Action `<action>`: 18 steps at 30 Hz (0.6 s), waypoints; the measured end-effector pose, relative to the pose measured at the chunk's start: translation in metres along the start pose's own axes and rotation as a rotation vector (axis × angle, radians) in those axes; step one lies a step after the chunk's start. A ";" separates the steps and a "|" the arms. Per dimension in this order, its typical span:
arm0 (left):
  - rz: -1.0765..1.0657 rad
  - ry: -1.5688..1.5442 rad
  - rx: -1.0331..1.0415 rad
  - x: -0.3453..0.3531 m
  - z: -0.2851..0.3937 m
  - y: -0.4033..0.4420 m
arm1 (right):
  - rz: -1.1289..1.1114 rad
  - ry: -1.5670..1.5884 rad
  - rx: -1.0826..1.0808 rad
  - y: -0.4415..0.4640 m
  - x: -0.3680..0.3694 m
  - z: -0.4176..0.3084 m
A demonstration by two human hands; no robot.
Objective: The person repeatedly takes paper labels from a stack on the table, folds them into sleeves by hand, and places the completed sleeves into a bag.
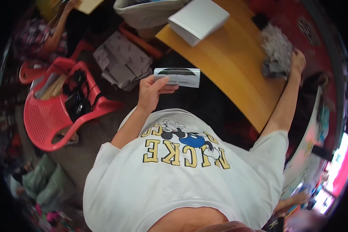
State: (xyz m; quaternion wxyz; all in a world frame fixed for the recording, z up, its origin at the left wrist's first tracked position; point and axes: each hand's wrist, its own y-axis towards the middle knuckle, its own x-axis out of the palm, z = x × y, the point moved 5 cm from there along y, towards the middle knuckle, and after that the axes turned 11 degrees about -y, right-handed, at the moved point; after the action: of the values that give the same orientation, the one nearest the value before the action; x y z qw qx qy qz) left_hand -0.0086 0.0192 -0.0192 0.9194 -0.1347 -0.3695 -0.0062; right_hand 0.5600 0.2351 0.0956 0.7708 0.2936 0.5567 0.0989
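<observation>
Left hand (pixel 150 92): fingers grasping umbrella box (pixel 180 77), 12 o'clock.
Right hand (pixel 298 61): 2 o'clock, at grey bundle (pixel 276 48) by desk (pixel 236 50) edge; fingers' grip cannot be told.

**Gloss, sheen and crinkle**

The umbrella box (pixel 177 77) has a smooth, glossy face like coated card. The tabletop (pixel 230 58) looks like smooth wood with a soft sheen. The grey bundle (pixel 276 50) is rough and crinkled, paper or film, hard to tell which. The chair (pixel 46 121) is smooth moulded plastic; the T-shirt (pixel 181 183), matt cloth.
</observation>
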 end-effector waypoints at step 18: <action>0.071 -0.011 0.008 0.023 0.006 0.022 | -0.511 1.670 0.095 -0.249 -0.163 -0.286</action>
State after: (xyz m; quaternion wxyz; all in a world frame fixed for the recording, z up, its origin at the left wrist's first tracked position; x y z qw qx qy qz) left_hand 0.0064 0.0437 -0.0049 0.9175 -0.1441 -0.3697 0.0287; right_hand 0.1959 0.0541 0.0266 0.0966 0.0234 0.9916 0.0825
